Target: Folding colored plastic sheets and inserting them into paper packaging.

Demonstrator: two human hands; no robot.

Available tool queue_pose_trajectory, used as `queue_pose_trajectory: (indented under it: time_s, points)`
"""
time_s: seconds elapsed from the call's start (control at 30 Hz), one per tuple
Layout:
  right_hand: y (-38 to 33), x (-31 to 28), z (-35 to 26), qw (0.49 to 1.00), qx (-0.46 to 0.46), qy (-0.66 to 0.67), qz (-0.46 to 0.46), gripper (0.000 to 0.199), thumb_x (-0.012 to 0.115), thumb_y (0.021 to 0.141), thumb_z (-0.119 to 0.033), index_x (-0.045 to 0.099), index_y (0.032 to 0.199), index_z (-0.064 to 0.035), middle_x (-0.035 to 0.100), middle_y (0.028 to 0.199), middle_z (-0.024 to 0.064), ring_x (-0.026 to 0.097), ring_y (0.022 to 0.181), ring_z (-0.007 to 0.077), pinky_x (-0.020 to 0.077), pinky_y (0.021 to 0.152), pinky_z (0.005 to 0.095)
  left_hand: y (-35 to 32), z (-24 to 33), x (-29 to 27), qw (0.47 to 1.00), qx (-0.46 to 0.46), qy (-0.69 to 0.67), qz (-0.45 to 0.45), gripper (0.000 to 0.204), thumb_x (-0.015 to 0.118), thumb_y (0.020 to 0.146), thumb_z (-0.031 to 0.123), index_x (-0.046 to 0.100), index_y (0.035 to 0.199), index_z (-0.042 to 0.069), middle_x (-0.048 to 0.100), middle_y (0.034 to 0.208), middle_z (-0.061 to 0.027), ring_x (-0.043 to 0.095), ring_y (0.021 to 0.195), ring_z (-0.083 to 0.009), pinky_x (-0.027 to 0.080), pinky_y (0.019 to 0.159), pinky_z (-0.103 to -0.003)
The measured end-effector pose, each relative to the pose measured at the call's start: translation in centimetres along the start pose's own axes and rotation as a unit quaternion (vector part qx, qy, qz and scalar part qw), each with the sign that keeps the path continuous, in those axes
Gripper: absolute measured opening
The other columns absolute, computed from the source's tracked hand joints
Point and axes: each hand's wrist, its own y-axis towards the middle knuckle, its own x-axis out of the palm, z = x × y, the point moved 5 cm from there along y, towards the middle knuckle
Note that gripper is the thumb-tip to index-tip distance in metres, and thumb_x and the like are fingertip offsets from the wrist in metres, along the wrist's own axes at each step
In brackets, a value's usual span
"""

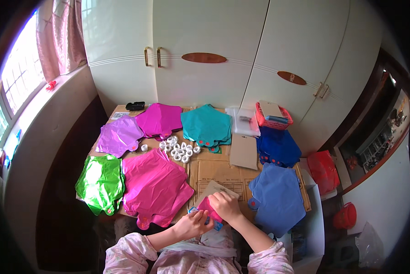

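Note:
Close to my body at the table's near edge, both my hands work on one small bundle. My right hand (225, 206) is closed on a folded piece of bright pink foil (208, 208). Lower and to the left, my left hand (193, 224) pinches the bundle's lower side, where blue printed edges (218, 225) show. A grey-brown card (214, 187) sticks out beyond my fingers, partly covered by my right hand. Nearest on the left lies a stack of flat pink foil balloons (155, 187); blue-grey ones (279, 196) lie to the right.
Cardboard (214, 170) covers the table. Further back are green (100, 182), lilac (118, 135), purple (159, 119), teal (206, 123) and dark blue (280, 147) foil stacks. White ribbon rolls (181, 151), a card stack (244, 151), clear bags (237, 119) and a red basket (273, 121) stand there too.

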Motion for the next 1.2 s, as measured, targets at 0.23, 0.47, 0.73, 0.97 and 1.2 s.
queue_pose_trajectory:
  time_s: [0.23,0.47,0.73,0.97,1.2]
  points:
    - [0.2,-0.6,0.2,0.996,-0.009,0.082,-0.04,0.006,0.063,0.076,-0.008,0.057,0.073,-0.009,0.054,0.07,0.0048,0.058,0.067,0.0205,0.0499,0.059,0.0308,0.9,-0.5,1.2,1.0,-0.022,-0.003,0.017,0.031,0.06,0.071,0.023,0.058,0.101,0.012,0.061,0.103,-0.012,0.061,0.086,-0.0176,0.053,0.068,-0.029]
    - [-8.0,-1.1,4.6,0.579,0.451,0.621,0.275,0.035,0.053,0.089,-0.016,0.046,0.121,-0.0029,0.054,0.111,0.0081,0.055,0.1,0.0196,0.0468,0.085,0.0327,1.6,-1.7,-0.6,0.992,-0.11,-0.045,0.037,0.038,0.064,0.076,0.027,0.057,0.108,0.007,0.062,0.108,-0.0106,0.063,0.082,-0.0173,0.053,0.067,-0.029]
    - [-7.0,-1.6,-2.7,0.377,0.409,0.821,0.128,0.037,0.055,0.086,-0.018,0.051,0.121,-0.0051,0.058,0.117,0.005,0.054,0.109,0.0165,0.043,0.093,0.0337,2.8,-1.2,-1.8,0.99,-0.067,-0.081,0.089,0.036,0.065,0.074,0.031,0.061,0.103,0.011,0.06,0.102,-0.0054,0.062,0.093,-0.0192,0.052,0.07,-0.029]
    - [-8.9,0.1,-1.9,0.453,0.405,0.792,0.061,0.029,0.061,0.086,-0.011,0.055,0.114,-0.0043,0.061,0.106,0.003,0.057,0.099,0.0141,0.0451,0.088,0.0288,3.5,-1.3,-3.4,0.988,-0.097,-0.059,0.102,0.044,0.064,0.071,0.025,0.063,0.113,0.013,0.048,0.083,0.0008,0.054,0.075,-0.0124,0.046,0.056,-0.026]
    - [-8.8,0.1,-0.7,0.449,0.433,0.776,0.093,0.021,0.055,0.091,-0.007,0.057,0.112,-0.0038,0.062,0.107,0.0043,0.06,0.098,0.0144,0.0479,0.087,0.028,3.0,-2.5,-3.8,0.978,-0.129,-0.123,0.105,0.045,0.067,0.071,0.015,0.061,0.116,0.009,0.054,0.095,-0.0036,0.057,0.091,-0.0194,0.048,0.069,-0.027]
